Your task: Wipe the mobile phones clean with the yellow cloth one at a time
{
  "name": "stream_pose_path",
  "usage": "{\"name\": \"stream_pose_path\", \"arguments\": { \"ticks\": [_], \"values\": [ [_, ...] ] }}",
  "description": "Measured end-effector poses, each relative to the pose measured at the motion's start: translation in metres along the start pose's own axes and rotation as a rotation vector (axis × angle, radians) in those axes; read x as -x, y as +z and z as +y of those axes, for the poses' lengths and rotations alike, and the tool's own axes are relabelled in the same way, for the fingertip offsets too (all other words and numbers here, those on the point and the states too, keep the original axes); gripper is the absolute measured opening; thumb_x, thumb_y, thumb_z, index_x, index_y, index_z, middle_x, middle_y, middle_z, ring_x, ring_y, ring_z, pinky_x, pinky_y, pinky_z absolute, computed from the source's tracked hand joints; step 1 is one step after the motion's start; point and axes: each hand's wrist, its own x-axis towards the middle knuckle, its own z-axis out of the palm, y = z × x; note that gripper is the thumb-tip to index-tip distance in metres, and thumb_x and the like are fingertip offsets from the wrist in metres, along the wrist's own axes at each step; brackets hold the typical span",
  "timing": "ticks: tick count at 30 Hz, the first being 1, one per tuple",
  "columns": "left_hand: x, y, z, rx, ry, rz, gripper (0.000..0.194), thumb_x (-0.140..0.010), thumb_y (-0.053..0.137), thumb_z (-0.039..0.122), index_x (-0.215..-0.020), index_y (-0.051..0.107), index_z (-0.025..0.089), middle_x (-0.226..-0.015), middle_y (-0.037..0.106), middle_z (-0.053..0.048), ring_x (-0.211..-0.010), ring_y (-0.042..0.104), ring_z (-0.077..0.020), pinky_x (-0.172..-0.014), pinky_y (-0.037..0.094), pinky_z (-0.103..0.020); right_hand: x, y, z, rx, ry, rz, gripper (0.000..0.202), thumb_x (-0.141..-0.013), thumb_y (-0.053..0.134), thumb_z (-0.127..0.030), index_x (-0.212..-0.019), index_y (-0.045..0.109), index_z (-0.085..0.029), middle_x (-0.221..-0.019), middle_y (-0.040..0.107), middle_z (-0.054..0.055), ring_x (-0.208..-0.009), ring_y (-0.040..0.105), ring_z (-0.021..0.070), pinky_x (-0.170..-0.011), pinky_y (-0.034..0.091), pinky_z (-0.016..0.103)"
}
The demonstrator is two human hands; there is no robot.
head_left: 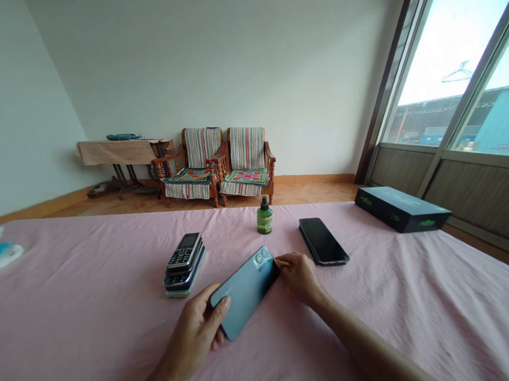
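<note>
A blue-grey smartphone (245,296) is tilted above the pink cloth, its back with the camera lenses facing up. My left hand (199,324) grips its lower left end, thumb on the back. At the phone's upper right edge, my right hand (299,276) pinches a small yellowish thing (283,262), mostly hidden by the fingers. Left of the phone stands a stack of phones with a keypad phone (184,251) on top. A black smartphone (323,241) lies on the right, with another flat item under it. The green bottle (264,217) with a black cap stands upright behind.
A black box (403,208) with green marks lies at the back right of the pink-covered table (95,324). At the far left edge is a white and blue packet (2,256). Two wooden chairs (247,176) stand beyond the table.
</note>
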Motion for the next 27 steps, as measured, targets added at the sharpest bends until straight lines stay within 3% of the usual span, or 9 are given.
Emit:
{"name": "stream_pose_path", "arguments": {
  "ticks": [7, 11, 14, 17, 19, 20, 23, 27],
  "values": [
    [-0.006, -0.003, -0.002, 0.191, -0.102, -0.051, 0.045, -0.078, 0.063, 0.055, -0.090, 0.061, 0.012, -0.052, 0.058, 0.002, -0.037, 0.052, -0.0103, -0.033, 0.038, -0.016, 0.003, 0.002, 0.005, 0.000, 0.006, -0.004, 0.028, -0.076, 0.052, -0.011, -0.083, 0.077, -0.019, -0.075, 0.070, 0.004, -0.065, 0.063, 0.0157, -0.059, 0.041, 0.021],
    [-0.005, -0.003, -0.005, 0.126, -0.092, -0.076, 0.054, -0.081, 0.061, 0.053, -0.111, 0.057, 0.008, -0.053, 0.059, 0.002, -0.038, 0.053, -0.0107, -0.034, 0.039, -0.016, 0.004, 0.002, 0.005, 0.005, -0.014, -0.002, 0.029, -0.076, 0.051, -0.009, -0.084, 0.077, -0.019, -0.077, 0.070, 0.005, -0.071, 0.064, 0.0167, -0.065, 0.043, 0.022],
    [-0.003, -0.004, -0.005, 0.024, -0.084, -0.069, 0.065, -0.084, 0.057, 0.047, -0.133, 0.042, 0.007, -0.055, 0.060, 0.003, -0.042, 0.056, -0.0132, -0.037, 0.043, -0.018, 0.005, 0.003, 0.004, 0.007, -0.021, 0.000, 0.030, -0.076, 0.051, -0.009, -0.084, 0.077, -0.020, -0.078, 0.070, 0.005, -0.072, 0.064, 0.0167, -0.066, 0.044, 0.022],
    [0.000, -0.006, 0.000, -0.042, 0.025, -0.047, 0.066, -0.077, 0.063, 0.031, -0.136, 0.041, 0.012, -0.088, 0.068, -0.007, -0.083, 0.067, -0.0209, -0.069, 0.056, -0.029, 0.007, 0.003, 0.004, 0.008, -0.022, 0.006, 0.030, -0.078, 0.050, -0.009, -0.084, 0.077, -0.020, -0.080, 0.070, 0.005, -0.072, 0.064, 0.0164, -0.064, 0.044, 0.021],
    [0.003, -0.008, 0.003, -0.064, 0.105, -0.093, 0.066, -0.069, 0.063, 0.016, -0.133, 0.047, 0.017, -0.114, 0.061, -0.009, -0.108, 0.059, -0.0224, -0.091, 0.049, -0.032, 0.007, 0.004, 0.004, 0.010, -0.021, 0.010, 0.030, -0.078, 0.050, -0.009, -0.085, 0.077, -0.019, -0.080, 0.070, 0.005, -0.072, 0.064, 0.0163, -0.064, 0.044, 0.021],
    [0.003, -0.009, 0.003, -0.072, 0.127, -0.133, 0.068, -0.066, 0.060, 0.010, -0.132, 0.048, 0.020, -0.119, 0.057, -0.008, -0.111, 0.057, -0.0215, -0.094, 0.047, -0.032, 0.007, 0.004, 0.004, 0.011, -0.020, 0.012, 0.030, -0.078, 0.050, -0.009, -0.085, 0.077, -0.019, -0.080, 0.070, 0.005, -0.072, 0.064, 0.0163, -0.063, 0.044, 0.021],
    [0.005, -0.010, 0.000, -0.096, 0.139, -0.225, 0.076, -0.064, 0.053, 0.002, -0.136, 0.043, 0.024, -0.116, 0.053, -0.005, -0.101, 0.061, -0.0166, -0.089, 0.050, -0.028, 0.007, 0.004, 0.004, 0.012, -0.019, 0.013, 0.030, -0.078, 0.050, -0.009, -0.085, 0.077, -0.018, -0.079, 0.070, 0.006, -0.071, 0.064, 0.0164, -0.063, 0.044, 0.021],
    [0.006, -0.009, -0.005, -0.192, 0.151, -0.203, 0.081, -0.063, 0.051, -0.003, -0.138, 0.041, 0.028, -0.111, 0.050, -0.003, -0.094, 0.061, -0.0149, -0.080, 0.053, -0.024, 0.008, 0.004, 0.004, 0.007, -0.017, 0.015, 0.028, -0.078, 0.051, -0.010, -0.087, 0.077, -0.017, -0.080, 0.070, 0.006, -0.073, 0.065, 0.0172, -0.064, 0.044, 0.022]
  ]
}}
